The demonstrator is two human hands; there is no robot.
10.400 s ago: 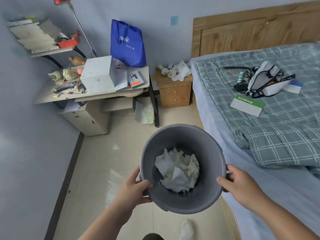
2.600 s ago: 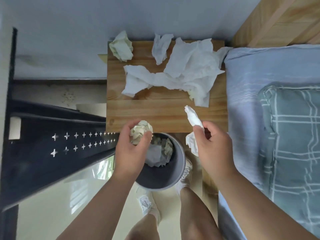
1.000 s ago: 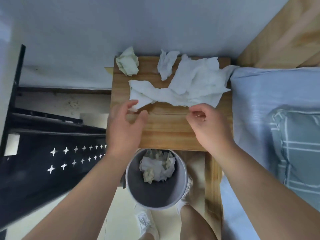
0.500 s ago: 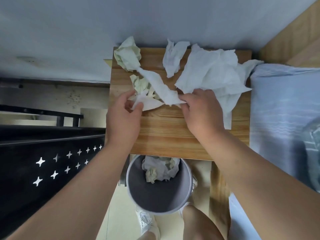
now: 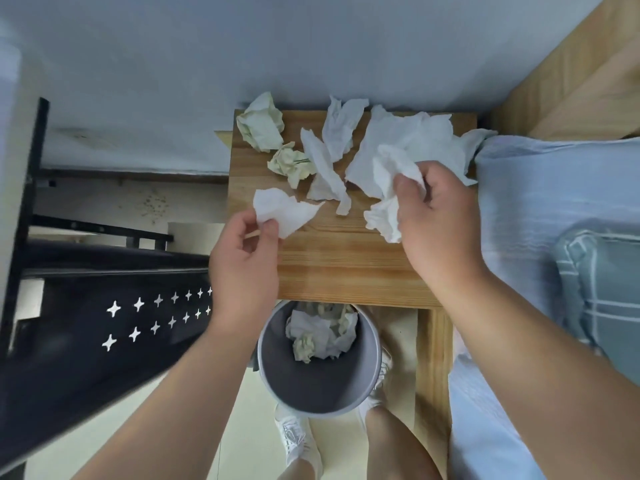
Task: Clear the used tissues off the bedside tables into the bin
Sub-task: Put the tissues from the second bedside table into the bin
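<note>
Left grip [image 5: 242, 268] pinches a tissue [image 5: 284, 211] above the worktop [image 5: 346, 268]; right grip [image 5: 440, 230] clutches a wad [image 5: 384, 220]. More tissues [image 5: 263, 123] lie on it; the part-filled bin [image 5: 320, 393] stands on the floor [image 5: 249, 434] below its near edge

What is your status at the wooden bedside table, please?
Left hand pinching small white tissue; right hand gripping large crumpled white tissue. Several more tissues on wooden bedside table. Grey round bin below table's front edge, nothing blocking.

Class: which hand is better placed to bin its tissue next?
Left hand, likely: its small white tissue piece is pinched free near the grey round bin. The right hand grips a bulkier white tissue sheet farther off.
</note>
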